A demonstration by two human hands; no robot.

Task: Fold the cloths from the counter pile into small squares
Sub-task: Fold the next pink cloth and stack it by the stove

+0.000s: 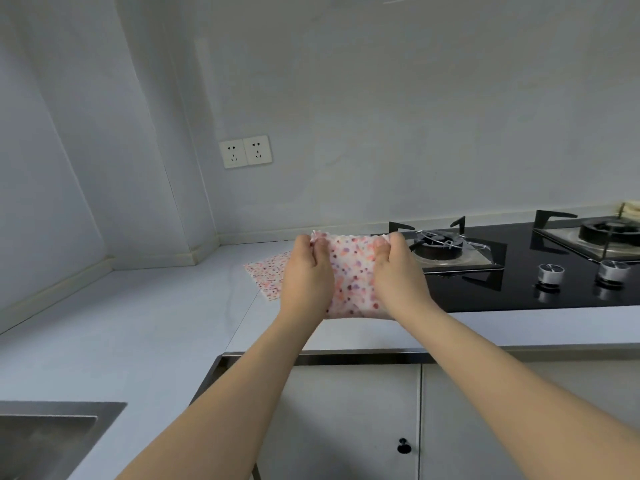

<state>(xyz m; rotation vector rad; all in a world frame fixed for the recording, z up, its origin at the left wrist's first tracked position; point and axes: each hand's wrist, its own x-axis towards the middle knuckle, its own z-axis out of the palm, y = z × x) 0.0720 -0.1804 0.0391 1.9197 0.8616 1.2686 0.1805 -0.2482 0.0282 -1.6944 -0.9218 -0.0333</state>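
A white cloth with pink and purple dots (351, 275) hangs upright between both hands above the counter. My left hand (304, 271) pinches its top left corner and my right hand (398, 271) pinches its top right corner. Its lower edge reaches down near the counter's front. A second dotted cloth (266, 271) lies flat on the pale counter (156, 317), behind and left of my left hand, partly hidden by it.
A black glass gas hob (519, 282) with two burners and two knobs sits right of the cloths. A steel sink (45, 438) is at the lower left. Wall sockets (245, 151) are on the back wall. White cabinet doors (346, 420) are below the counter.
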